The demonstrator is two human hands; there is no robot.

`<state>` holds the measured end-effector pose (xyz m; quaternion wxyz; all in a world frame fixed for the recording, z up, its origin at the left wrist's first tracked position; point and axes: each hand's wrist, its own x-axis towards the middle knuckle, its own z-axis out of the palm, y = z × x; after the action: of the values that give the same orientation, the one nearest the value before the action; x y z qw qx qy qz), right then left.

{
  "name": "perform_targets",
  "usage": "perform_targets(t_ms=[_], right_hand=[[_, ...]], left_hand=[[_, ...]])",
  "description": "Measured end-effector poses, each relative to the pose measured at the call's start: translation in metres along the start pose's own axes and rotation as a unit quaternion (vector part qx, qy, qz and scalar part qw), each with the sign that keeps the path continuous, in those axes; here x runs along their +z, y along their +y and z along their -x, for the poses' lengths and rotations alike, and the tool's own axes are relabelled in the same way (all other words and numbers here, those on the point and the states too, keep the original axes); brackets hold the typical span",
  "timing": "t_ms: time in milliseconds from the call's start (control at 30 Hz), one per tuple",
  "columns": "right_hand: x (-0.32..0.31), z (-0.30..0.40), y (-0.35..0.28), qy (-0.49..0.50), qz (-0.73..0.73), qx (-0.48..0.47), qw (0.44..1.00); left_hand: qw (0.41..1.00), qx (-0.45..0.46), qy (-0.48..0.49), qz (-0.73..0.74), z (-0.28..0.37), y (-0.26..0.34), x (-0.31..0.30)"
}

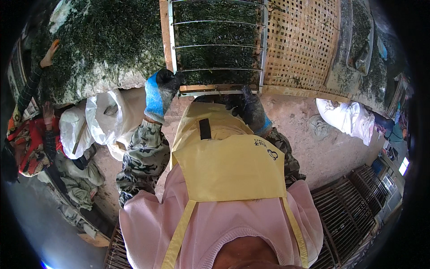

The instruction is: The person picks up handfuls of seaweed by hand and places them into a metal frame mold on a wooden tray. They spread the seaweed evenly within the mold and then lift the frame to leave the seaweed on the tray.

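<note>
A metal-barred frame (218, 45) lies over a wooden-edged tray (215, 88) holding dark green, shredded plant material (215, 57). My left hand (164, 85), in a black and blue work glove, grips the frame's near left corner. At the near right, my right hand (247, 107), gloved alike, holds the near edge, its thumb over the edge and its fingers partly hidden below. To the right of the frame lies a woven bamboo mat (299, 43). A broad heap of the same dark green material (111, 43) spreads on the left.
White plastic sacks (104, 114) stand below the heap at left. Beside them sits another person (32, 144), one arm reaching onto the heap. At right are a clear plastic container (361, 37), a white sack (346, 116) and another person (396, 126). Slatted racks (349, 212) stand behind me.
</note>
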<state>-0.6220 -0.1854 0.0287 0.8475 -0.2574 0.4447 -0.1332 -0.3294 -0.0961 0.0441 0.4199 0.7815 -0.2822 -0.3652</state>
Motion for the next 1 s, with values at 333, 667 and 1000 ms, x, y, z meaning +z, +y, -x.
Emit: perform_targets(t_ms=[333,667,1000], right_hand=[[0.024,0.014,-0.006,0.020,-0.087,-0.013,0.996],[0.039,0.053,-0.029,-0.055,0.009,-0.095,0.994],[-0.015,0.110,-0.048,-0.059,0.035,-0.235,0.969]], left_hand=[[0.938,0.266,0.123,-0.184,0.066,-0.032,0.003],[0.907,0.336,0.036,-0.250,0.015,-0.019,0.101],[0.841,0.375,0.018,-0.391,-0.029,-0.039,0.120]])
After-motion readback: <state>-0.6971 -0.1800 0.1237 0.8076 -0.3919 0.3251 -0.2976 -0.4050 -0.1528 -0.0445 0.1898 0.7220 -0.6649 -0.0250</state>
